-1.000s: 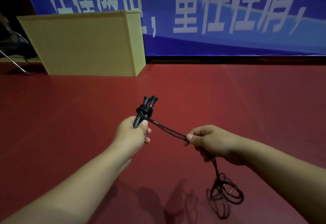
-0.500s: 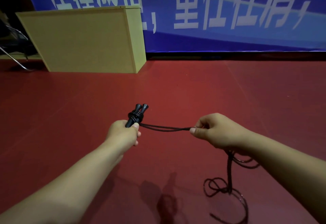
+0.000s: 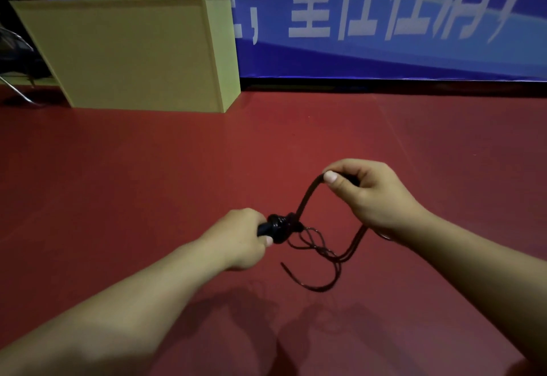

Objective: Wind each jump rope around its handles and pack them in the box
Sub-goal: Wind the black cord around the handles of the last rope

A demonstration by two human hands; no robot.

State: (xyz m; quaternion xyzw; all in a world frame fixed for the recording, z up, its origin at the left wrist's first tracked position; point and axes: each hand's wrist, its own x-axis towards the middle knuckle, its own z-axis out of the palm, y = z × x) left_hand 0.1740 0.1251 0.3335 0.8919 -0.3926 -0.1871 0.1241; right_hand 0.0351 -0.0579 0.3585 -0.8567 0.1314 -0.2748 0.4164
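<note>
1. The left grip clenches the black handles, which point right, with coils of rope wound on them just past its fingers.
2. The right grip, up and right of the left one, pinches the rope between thumb and fingers.
3. Loose rope loops hang below and between both grips, over the red floor.
4. The tan box stands far beyond the left grip, against a blue banner.
</note>
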